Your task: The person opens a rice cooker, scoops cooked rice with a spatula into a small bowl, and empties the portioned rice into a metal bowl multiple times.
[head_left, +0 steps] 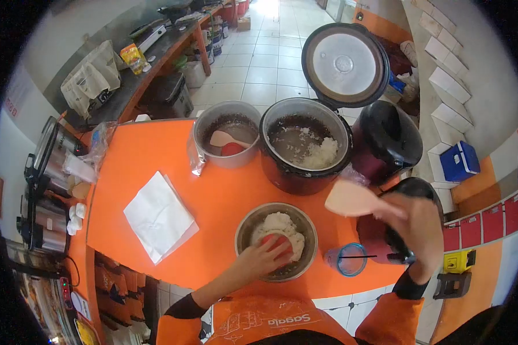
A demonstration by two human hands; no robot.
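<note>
My left hand (263,257) reaches into a metal bowl (239,265) and is closed on a small red bowl (277,244), mostly covered by the fingers. White rice (282,223) lies around it in the metal bowl. My right hand (415,223), smeared by motion, grips a pale rice paddle (351,199) by its handle, raised over the table's right side. Just beyond the metal bowl stands an uncovered rice cooker (308,177) with leftover rice (321,154) inside, its lid (344,63) tipped back.
Left of the cooker, a metal pot (231,161) holds another paddle (224,140) and a red round object (232,149). White paper sheets (160,217) lie on the orange table (213,230). A blue-rimmed cup (351,260) and dark cookers (385,138) stand at the right.
</note>
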